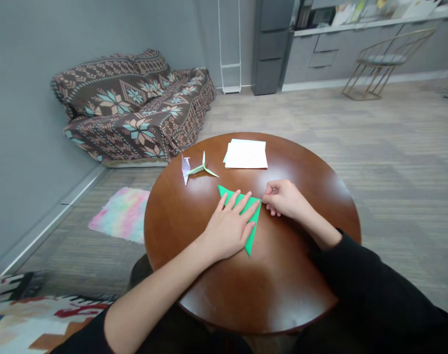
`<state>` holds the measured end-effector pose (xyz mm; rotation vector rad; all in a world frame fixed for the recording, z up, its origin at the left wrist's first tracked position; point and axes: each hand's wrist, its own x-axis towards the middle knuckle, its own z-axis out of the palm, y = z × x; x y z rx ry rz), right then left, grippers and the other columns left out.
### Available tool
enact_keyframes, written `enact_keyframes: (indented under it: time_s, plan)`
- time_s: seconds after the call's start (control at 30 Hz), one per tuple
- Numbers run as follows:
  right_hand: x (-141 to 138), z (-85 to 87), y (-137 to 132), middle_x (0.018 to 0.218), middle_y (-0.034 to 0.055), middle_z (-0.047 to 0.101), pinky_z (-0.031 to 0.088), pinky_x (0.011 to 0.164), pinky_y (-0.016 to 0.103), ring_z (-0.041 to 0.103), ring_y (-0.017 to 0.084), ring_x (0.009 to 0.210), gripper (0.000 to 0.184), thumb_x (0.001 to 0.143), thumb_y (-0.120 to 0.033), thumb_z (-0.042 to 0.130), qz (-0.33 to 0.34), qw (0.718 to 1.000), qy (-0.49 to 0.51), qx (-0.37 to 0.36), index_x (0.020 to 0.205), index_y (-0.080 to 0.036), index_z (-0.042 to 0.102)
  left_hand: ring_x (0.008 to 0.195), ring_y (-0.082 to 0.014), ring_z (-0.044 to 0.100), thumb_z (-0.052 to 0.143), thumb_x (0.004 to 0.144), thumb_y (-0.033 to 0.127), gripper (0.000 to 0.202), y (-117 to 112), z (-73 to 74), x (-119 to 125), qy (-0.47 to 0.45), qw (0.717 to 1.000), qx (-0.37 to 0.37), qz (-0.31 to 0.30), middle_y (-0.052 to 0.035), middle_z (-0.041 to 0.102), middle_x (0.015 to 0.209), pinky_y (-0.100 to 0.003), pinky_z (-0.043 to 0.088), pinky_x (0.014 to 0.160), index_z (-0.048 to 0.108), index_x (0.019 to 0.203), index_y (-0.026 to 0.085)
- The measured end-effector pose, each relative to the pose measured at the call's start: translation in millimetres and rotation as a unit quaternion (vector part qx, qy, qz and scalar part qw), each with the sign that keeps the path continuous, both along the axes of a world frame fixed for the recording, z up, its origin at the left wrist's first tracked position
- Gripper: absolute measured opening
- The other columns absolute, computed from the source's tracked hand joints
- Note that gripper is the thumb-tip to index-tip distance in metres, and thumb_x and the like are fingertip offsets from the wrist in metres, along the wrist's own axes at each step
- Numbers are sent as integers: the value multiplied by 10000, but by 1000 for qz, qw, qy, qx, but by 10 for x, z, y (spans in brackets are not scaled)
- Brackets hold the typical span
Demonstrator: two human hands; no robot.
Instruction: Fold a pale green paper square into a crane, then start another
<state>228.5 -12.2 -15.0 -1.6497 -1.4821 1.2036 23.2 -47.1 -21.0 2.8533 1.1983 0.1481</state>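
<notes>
A green paper (252,235) folded into a triangle lies on the round brown table (194,216). My left hand (229,227) rests flat on it with fingers stretched out, pressing it down. My right hand (283,198) is beside the triangle's right corner, its fingers curled and pinching at that corner's edge.
A stack of white paper sheets (246,154) lies at the table's far side. A small lilac folded paper crane (186,168) and a pale green folded figure (204,169) sit at the far left. A patterned sofa (135,103), a pastel rug (121,214) and a gold chair (386,61) stand beyond.
</notes>
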Motion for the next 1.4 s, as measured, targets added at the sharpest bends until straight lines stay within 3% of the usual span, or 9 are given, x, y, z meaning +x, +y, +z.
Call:
enact_keyframes:
  time_s: [0.3,0.57,0.73,0.93,1.4]
  plan:
    - [-15,46,-86,482,-28,610,377,317,177,548,110,349,132,712,-115,583,10,1000,-5,27,650,-204,507,1543,-385,264,331,1051,459,562,71,-41,29,-6,999,-2,50,-78,310,1681,-642,224,1223,371,1582,278]
    - [-54,118,-283,484,-63,563,402,406,188,535,102,382,48,795,-190,602,191,979,51,48,750,-186,584,1542,-387,265,328,1042,501,592,93,-74,25,-4,999,3,45,-92,303,1682,-645,207,1230,384,1574,248]
    - [-34,99,-306,523,-83,554,384,443,220,521,113,387,141,823,-261,666,245,969,2,42,809,-212,535,1550,-389,244,348,1037,511,610,103,-80,28,-1,999,-4,47,-92,286,1687,-644,205,1232,370,1582,240]
    - [-102,52,-357,673,-52,562,334,553,243,508,130,574,271,762,-201,734,243,940,-152,183,799,-225,466,1554,-382,240,354,1041,482,575,99,-66,36,-2,999,-10,51,-76,280,1690,-644,207,1231,391,1573,267]
    - [-167,128,-495,779,3,657,256,545,285,568,189,622,471,689,-439,883,273,904,-281,171,910,-225,527,1560,-364,232,322,1044,494,585,93,-54,33,-11,999,-8,51,-63,301,1683,-634,207,1236,366,1587,281]
